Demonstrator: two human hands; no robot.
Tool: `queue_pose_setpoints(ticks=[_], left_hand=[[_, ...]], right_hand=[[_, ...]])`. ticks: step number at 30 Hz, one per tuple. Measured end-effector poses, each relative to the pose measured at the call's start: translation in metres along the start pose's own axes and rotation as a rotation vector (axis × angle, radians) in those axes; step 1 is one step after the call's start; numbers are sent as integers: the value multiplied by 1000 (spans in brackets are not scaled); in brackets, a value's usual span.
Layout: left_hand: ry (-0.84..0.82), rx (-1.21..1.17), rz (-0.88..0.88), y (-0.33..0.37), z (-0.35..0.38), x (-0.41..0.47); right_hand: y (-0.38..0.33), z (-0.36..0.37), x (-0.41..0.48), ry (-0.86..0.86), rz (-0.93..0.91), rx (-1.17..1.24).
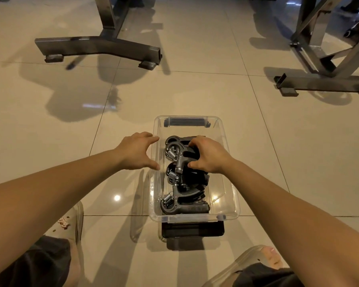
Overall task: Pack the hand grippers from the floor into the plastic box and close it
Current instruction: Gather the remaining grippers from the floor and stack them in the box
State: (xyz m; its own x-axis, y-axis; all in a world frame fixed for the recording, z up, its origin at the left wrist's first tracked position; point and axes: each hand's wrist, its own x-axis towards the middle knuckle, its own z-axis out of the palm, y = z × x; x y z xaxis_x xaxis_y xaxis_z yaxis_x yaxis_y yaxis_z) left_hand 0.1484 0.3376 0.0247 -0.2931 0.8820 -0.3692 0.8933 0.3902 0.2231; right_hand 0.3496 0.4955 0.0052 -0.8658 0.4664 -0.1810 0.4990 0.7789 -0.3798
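Note:
A clear plastic box point(230, 195) stands open on the tiled floor in front of me. Several black hand grippers with metal springs lie inside; one point(184, 207) rests at the near end. My right hand point(210, 155) is inside the box, fingers curled over the top hand gripper point(179, 154) in the far half. My left hand point(138, 151) is spread, with fingertips and thumb touching the box's left wall from outside. A black latch flap point(193, 229) hangs at the near end and another point(187, 122) sits at the far end. I cannot pick out a lid.
A dark metal stand base point(97, 46) lies across the floor at the far left. Another metal frame point(327, 79) stands at the far right. My feet in pale sandals point(71, 222) sit at both sides of the near edge.

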Motion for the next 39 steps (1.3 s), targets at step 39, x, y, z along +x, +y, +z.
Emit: queue_pose_setpoints(ticks=[39], left_hand=[[3, 96, 159, -14, 12, -36]], right_hand=[[-53, 26, -25, 88, 220, -82]])
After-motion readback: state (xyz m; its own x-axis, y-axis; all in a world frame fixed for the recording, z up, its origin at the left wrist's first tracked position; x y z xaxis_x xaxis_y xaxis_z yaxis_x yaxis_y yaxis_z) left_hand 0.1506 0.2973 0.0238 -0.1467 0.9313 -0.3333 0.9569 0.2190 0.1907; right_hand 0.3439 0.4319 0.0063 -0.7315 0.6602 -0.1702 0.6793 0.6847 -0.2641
